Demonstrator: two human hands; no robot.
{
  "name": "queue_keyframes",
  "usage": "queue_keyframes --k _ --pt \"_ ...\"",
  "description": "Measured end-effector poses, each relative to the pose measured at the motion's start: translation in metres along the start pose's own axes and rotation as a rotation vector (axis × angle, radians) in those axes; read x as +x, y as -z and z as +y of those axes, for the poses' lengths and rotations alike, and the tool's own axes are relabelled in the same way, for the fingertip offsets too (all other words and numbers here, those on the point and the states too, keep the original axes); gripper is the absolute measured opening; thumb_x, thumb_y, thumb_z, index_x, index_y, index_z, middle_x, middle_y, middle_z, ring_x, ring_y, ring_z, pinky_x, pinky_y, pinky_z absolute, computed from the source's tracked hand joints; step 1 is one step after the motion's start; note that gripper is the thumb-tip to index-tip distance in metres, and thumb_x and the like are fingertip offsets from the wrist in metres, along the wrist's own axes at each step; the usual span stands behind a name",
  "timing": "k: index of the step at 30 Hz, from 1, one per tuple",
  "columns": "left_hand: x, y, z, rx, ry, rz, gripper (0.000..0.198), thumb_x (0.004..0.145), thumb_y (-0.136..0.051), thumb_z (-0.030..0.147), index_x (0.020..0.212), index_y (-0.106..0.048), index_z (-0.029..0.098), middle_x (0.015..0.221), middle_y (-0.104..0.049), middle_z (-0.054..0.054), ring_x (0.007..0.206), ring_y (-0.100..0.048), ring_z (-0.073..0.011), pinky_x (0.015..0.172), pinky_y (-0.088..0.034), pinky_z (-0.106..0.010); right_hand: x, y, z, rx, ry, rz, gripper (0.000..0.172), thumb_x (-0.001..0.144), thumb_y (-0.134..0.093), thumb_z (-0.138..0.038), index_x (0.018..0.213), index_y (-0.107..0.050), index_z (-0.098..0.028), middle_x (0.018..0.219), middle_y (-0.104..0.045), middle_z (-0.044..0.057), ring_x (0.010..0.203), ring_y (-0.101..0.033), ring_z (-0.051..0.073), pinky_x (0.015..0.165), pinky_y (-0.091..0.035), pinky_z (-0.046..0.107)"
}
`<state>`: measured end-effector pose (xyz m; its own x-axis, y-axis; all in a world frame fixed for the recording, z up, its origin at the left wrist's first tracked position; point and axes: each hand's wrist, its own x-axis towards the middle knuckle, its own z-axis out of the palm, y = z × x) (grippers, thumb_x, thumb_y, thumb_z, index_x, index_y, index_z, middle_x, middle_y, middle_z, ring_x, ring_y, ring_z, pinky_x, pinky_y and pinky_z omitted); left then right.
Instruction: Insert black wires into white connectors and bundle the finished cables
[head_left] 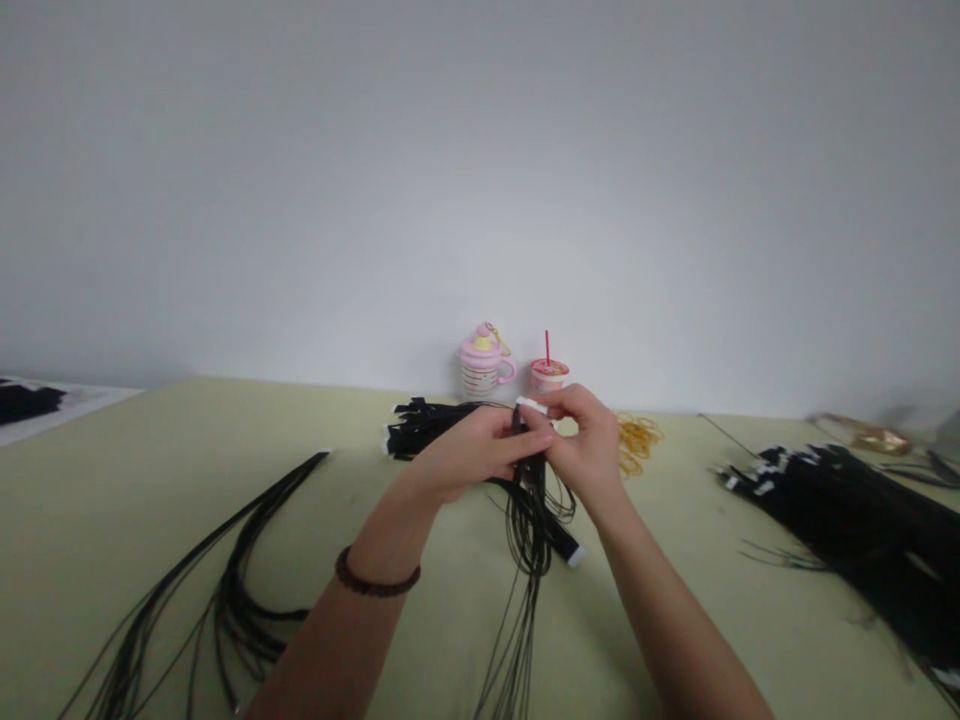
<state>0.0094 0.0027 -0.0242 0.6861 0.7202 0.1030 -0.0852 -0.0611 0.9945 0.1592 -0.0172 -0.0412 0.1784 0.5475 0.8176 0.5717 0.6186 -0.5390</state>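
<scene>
My left hand (472,450), with a dark bracelet (377,578) on its wrist, is closed on a bundle of thin black cables (531,520) near its top. The cables hang down in loops toward the table's front. At the bundle's upper end shows a white connector (531,406). My right hand (583,440) pinches at this end, its fingertips meeting those of the left. Just what lies between the right fingers is partly hidden. Beneath the hands, a black strip with a white end (574,556) slants across the table.
Behind the hands lies a pile of black cables (420,425). A pink lidded mug (480,368) and a small cup with a red straw (549,374) stand by the wall. Yellow rubber bands (637,440) are right of them. More cables lie left (240,570) and right (847,520).
</scene>
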Motion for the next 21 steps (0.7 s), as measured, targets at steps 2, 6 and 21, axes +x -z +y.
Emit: queue_keyframes --k 2,6,21 --pt "-0.002 0.0006 0.0002 0.021 -0.01 -0.061 0.023 0.073 -0.076 0.033 0.081 -0.066 0.014 0.072 -0.059 0.002 0.062 -0.052 -0.0067 0.057 -0.043 -0.017 -0.0003 0.0019 -0.0013 0.014 0.022 -0.027 0.007 0.077 -0.068 -0.026 0.075 -0.068 -0.019 0.074 -0.061 0.003 0.074 -0.059 0.017 0.064 -0.05 0.028" --pt "-0.0005 -0.0003 0.0 -0.033 -0.008 -0.091 0.016 0.069 -0.073 0.018 0.082 -0.066 0.014 0.072 -0.061 0.001 0.063 -0.054 -0.0078 0.06 -0.045 -0.02 -0.0008 0.0022 0.0002 0.056 -0.055 -0.181 0.015 0.084 -0.06 -0.032 0.086 -0.065 -0.018 0.085 -0.065 0.006 0.077 -0.063 0.017 0.06 -0.053 0.027" --pt "0.005 0.005 -0.0069 0.177 -0.053 -0.122 0.007 0.068 -0.067 0.016 0.074 -0.066 0.012 0.067 -0.058 0.003 0.063 -0.049 -0.0089 0.063 -0.04 -0.024 0.0069 0.0082 0.0029 0.409 -0.383 -0.255 0.021 0.065 -0.075 -0.035 0.069 -0.067 -0.016 0.056 -0.061 -0.001 0.051 -0.053 0.011 0.05 -0.041 0.024"
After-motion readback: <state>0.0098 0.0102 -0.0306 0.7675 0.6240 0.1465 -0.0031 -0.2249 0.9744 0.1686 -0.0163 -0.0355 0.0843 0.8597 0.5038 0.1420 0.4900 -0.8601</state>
